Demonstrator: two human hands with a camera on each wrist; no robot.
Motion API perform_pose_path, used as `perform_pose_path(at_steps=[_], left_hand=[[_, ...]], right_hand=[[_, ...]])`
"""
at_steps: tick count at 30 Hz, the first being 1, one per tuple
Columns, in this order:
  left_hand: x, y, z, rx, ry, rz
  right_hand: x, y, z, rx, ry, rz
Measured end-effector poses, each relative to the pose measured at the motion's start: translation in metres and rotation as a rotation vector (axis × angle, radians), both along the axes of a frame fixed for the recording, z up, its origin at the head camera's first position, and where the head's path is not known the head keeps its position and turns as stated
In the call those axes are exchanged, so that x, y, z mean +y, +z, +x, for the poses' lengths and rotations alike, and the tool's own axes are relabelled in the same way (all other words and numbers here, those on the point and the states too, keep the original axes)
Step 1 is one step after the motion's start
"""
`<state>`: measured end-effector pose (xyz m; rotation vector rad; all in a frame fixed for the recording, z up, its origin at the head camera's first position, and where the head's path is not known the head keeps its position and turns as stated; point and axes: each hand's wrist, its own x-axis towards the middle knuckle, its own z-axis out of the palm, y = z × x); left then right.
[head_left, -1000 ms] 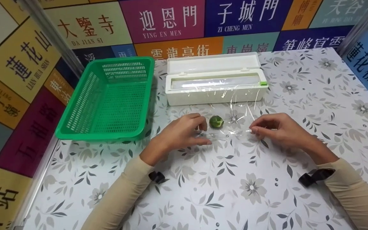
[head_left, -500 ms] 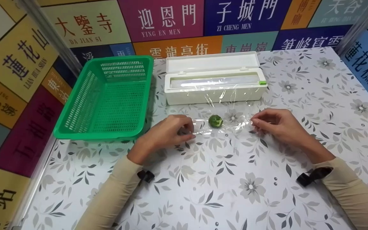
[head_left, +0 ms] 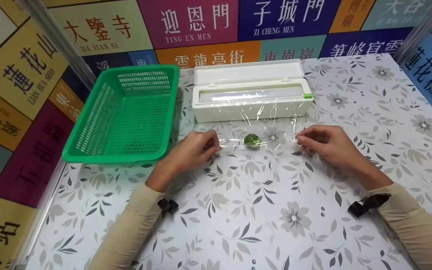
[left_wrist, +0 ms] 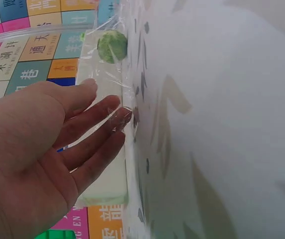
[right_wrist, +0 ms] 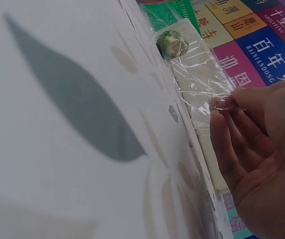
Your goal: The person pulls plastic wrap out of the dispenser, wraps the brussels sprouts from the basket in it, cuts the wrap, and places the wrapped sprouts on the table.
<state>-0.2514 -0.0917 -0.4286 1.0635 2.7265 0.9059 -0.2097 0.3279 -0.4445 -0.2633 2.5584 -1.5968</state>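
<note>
Now, in the head view, the left hand (head_left: 196,150) sits farther left, stretching clear plastic film (head_left: 281,140) wider beside the small round green vegetable (head_left: 252,140) at mid-frame. Left wrist: that hand, loosely spread, touches film. Right wrist: the right hand (right_wrist: 269,162) pinches film.

Both sleeves are a plain beige, long and close-fitting. The left sleeve (head_left: 126,225) fills the lower middle-left of the frame; the right sleeve (head_left: 413,221), creased along the forearm, fills the lower right. At each cuff sits a small black device — the left one (head_left: 168,206) blocky, the right one (head_left: 366,206) with a glossy band.
</note>
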Motion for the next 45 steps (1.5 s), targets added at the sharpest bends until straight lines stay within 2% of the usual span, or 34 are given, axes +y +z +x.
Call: perform_pose_path(at_steps=[5, 9, 14, 18, 26, 33, 36, 41, 45], left_hand=[[0.002, -0.004, -0.003, 0.057, 0.043, 0.063], [0.005, -0.007, -0.007, 0.056, 0.08, 0.098], [0.009, -0.008, -0.012, 0.053, 0.12, 0.117], [0.012, -0.009, -0.015, 0.072, 0.128, 0.11], [0.009, -0.014, -0.023, 0.064, 0.151, 0.082], [0.011, -0.012, -0.023, 0.027, 0.14, 0.049], [0.013, -0.011, -0.023, 0.024, 0.121, 0.05], [0.015, -0.009, -0.024, 0.001, 0.106, 0.073], [0.015, -0.01, -0.024, -0.014, 0.098, 0.1]], right_hand=[[-0.002, 0.0, -0.002, 0.03, -0.018, -0.005], [-0.003, -0.002, -0.004, 0.053, -0.05, 0.009], [-0.004, -0.006, -0.006, 0.015, -0.114, 0.076], [-0.004, -0.009, -0.009, -0.033, -0.138, 0.13], [-0.006, -0.009, -0.015, -0.045, -0.115, 0.2], [-0.004, -0.004, -0.017, -0.029, -0.065, 0.272], [-0.003, -0.003, -0.017, -0.028, -0.065, 0.247], [0.002, -0.004, -0.019, -0.117, -0.079, 0.144], [0.006, -0.005, -0.02, -0.161, -0.081, 0.104]])
